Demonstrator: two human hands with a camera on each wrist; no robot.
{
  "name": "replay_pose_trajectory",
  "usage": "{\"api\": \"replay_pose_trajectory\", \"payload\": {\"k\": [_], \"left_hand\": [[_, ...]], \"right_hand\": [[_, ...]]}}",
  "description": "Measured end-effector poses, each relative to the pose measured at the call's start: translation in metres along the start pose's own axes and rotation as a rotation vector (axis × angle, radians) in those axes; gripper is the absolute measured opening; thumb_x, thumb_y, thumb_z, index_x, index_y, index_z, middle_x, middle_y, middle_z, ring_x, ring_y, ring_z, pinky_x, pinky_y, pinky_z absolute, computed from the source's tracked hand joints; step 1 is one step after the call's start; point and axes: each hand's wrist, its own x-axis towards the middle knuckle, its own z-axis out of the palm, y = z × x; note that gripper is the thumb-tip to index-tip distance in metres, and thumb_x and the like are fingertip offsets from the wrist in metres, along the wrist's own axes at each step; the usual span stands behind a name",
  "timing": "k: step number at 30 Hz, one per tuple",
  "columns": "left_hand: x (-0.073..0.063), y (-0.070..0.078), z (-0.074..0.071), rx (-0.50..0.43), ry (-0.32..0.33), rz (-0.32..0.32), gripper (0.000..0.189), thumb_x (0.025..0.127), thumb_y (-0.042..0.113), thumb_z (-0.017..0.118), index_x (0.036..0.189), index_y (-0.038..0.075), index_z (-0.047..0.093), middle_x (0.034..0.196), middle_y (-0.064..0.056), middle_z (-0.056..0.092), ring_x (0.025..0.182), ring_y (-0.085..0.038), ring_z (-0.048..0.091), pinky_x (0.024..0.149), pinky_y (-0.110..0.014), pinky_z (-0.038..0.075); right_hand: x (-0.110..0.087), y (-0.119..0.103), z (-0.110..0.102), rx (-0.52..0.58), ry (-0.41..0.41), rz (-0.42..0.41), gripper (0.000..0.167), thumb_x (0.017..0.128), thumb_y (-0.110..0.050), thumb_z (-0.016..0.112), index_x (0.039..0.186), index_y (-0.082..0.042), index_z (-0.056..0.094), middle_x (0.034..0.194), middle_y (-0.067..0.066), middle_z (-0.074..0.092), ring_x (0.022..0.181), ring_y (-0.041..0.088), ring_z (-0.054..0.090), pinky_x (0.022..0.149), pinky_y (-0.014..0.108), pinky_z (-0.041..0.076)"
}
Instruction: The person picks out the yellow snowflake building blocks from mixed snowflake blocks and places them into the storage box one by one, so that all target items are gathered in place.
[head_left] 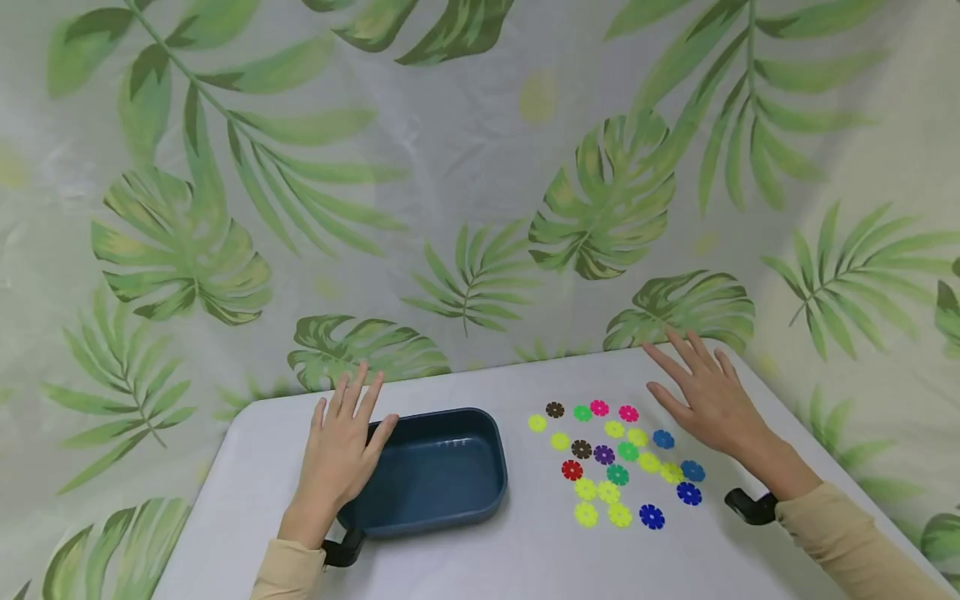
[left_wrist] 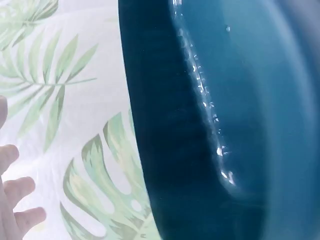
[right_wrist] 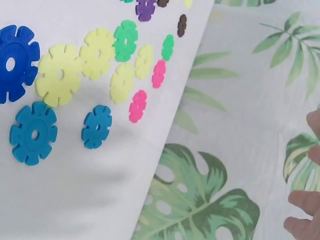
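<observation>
My left hand [head_left: 339, 458], fingers spread and straight, hovers over the left end of a dark blue rectangular tray [head_left: 442, 475] and holds nothing. In the left wrist view the tray's glossy inside [left_wrist: 235, 100] fills the right half, with nothing visible in it. On the right, my right hand [head_left: 712, 404] is spread out too, its fingers pointing away over the table. It is nearest to a light blue notched disc [head_left: 663, 439]. Several flat flower-shaped discs lie scattered between the tray and that hand, among them a red one [head_left: 572, 470], a purple one [head_left: 604, 454] and a dark blue one [head_left: 652, 517].
The discs lie on a white table [head_left: 517, 554]. Behind its far edge hangs a pale cloth [head_left: 450, 183] printed with green leaves, which continues along both sides. A black strap mount [head_left: 752, 506] sits at the right wrist and another [head_left: 343, 548] at the left.
</observation>
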Motion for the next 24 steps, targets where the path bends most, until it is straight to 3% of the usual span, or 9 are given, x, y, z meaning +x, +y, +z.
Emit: {"api": "replay_pose_trajectory", "payload": {"k": [7, 13, 17, 20, 24], "left_hand": [[-0.012, -0.019, 0.001, -0.181, 0.045, -0.056, 0.065, 0.107, 0.042, 0.05, 0.161, 0.012, 0.03, 0.162, -0.018, 0.029, 0.144, -0.044, 0.031, 0.111, -0.067, 0.028], [-0.03, -0.038, 0.008, -0.373, 0.048, -0.155, 0.059, 0.108, 0.035, 0.048, 0.158, 0.007, 0.033, 0.157, -0.023, 0.035, 0.142, -0.046, 0.034, 0.11, -0.067, 0.029], [-0.044, -0.046, 0.016, -0.467, 0.022, -0.196, 0.057, 0.109, 0.034, 0.047, 0.158, 0.008, 0.033, 0.154, -0.023, 0.039, 0.133, -0.044, 0.043, 0.105, -0.066, 0.036], [-0.054, -0.049, 0.021, -0.519, -0.011, -0.227, 0.057, 0.11, 0.036, 0.045, 0.16, 0.012, 0.031, 0.155, -0.021, 0.039, 0.127, -0.04, 0.049, 0.1, -0.065, 0.041], [-0.065, -0.051, 0.028, -0.544, -0.028, -0.25, 0.057, 0.11, 0.036, 0.042, 0.161, 0.013, 0.03, 0.154, -0.019, 0.04, 0.124, -0.035, 0.054, 0.098, -0.061, 0.046]], "right_hand": [[-0.003, -0.002, 0.002, 0.037, 0.03, -0.019, 0.067, 0.094, -0.024, 0.072, 0.154, -0.017, 0.045, 0.147, 0.026, 0.047, 0.132, 0.05, 0.044, 0.095, 0.076, 0.037], [-0.007, -0.008, 0.002, 0.171, -0.012, 0.043, 0.064, 0.096, -0.021, 0.07, 0.154, -0.011, 0.044, 0.137, 0.027, 0.053, 0.123, 0.049, 0.05, 0.096, 0.073, 0.041], [-0.011, -0.01, 0.001, 0.259, -0.057, 0.101, 0.061, 0.1, -0.024, 0.065, 0.155, -0.011, 0.042, 0.133, 0.025, 0.055, 0.117, 0.045, 0.054, 0.091, 0.07, 0.047], [-0.014, -0.012, 0.001, 0.303, -0.077, 0.141, 0.059, 0.102, -0.026, 0.063, 0.155, -0.011, 0.042, 0.126, 0.022, 0.059, 0.106, 0.039, 0.059, 0.082, 0.063, 0.053], [-0.018, -0.012, 0.003, 0.322, -0.105, 0.174, 0.058, 0.103, -0.029, 0.061, 0.155, -0.009, 0.041, 0.115, 0.016, 0.063, 0.096, 0.029, 0.06, 0.072, 0.045, 0.055]]}}
